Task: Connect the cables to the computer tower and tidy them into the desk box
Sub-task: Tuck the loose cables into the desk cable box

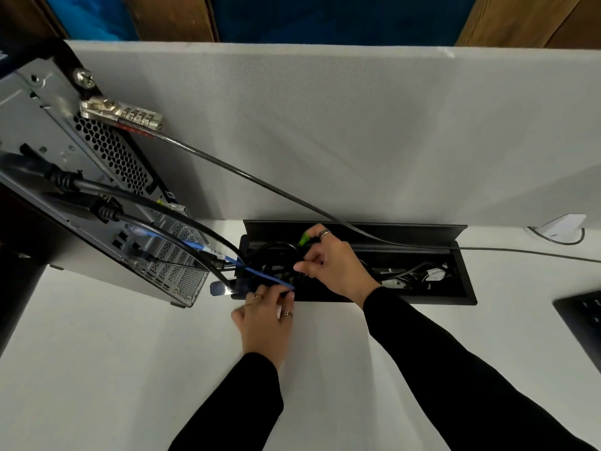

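The step in hand looks to be tucking the slack into the desk box (468, 297), since several leads already run from the back of the computer tower (107, 177) down into its left end. To do it well, I would feed each lead in as a loose loop, keep the bend gentle where it crosses the box rim, and leave enough slack toward the tower that no plug is pulled sideways in its port.

The left hand (265, 315) rests at the near rim of the box, its fingertips pinching the blue cable (260, 273), which rises away from the hand up and to its left toward the tower's ports. The right hand (331, 265) reaches into the box just beyond and to the right of the left hand, fingers curled round a black cable (276, 247) that loops to its left; a green tab (304, 238) shows at its far fingertips, though whether it is held I cannot tell. More coiled leads lie in the box to the right of this hand, and the steel lock cable (260, 180) passes above it, apart from both hands
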`<state>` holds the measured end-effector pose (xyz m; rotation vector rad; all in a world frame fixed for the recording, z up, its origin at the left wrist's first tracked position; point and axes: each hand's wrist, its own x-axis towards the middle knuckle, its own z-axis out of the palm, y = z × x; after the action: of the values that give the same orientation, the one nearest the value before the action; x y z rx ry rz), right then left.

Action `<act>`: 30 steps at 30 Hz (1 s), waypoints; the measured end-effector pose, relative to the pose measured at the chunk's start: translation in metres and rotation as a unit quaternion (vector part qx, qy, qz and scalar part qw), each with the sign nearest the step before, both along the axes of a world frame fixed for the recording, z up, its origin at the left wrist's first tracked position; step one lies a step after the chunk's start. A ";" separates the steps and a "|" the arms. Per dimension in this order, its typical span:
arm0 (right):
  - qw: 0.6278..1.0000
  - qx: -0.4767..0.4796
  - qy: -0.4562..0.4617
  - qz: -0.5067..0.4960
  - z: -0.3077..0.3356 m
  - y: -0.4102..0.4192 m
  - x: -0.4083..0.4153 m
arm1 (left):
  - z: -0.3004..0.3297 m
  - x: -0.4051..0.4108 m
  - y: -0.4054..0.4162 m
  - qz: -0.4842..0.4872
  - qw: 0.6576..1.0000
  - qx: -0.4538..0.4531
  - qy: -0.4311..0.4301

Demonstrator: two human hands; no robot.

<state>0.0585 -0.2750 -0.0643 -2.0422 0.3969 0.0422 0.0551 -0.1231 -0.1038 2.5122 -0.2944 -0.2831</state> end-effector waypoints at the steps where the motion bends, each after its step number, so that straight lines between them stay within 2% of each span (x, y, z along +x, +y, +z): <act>1: 1.000 0.001 0.004 0.006 -0.002 0.000 0.001 | -0.001 0.002 0.000 -0.014 1.000 0.019 -0.009; 9: 1.000 0.003 0.027 0.012 -0.019 0.003 0.008 | -0.002 0.021 -0.004 -0.083 0.990 0.103 -0.055; 16: 0.997 0.052 0.043 0.023 -0.011 -0.003 0.007 | -0.002 0.017 -0.012 -0.059 0.987 0.132 -0.077; 20: 0.995 0.093 -0.016 0.024 0.008 -0.008 0.007 | 0.005 0.016 -0.017 -0.046 0.988 0.143 -0.041; 27: 0.994 -0.053 -0.032 0.092 0.014 -0.009 0.013 | -0.002 0.023 -0.013 -0.071 0.981 0.180 -0.011; 30: 0.992 -0.071 -0.029 0.102 0.013 -0.008 0.013 | -0.006 0.028 -0.012 -0.057 0.985 0.164 -0.001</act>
<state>0.0720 -0.2832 -0.0509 -2.2141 0.1574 0.0813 0.0829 -0.1350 -0.1095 2.8236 -0.4228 -0.4022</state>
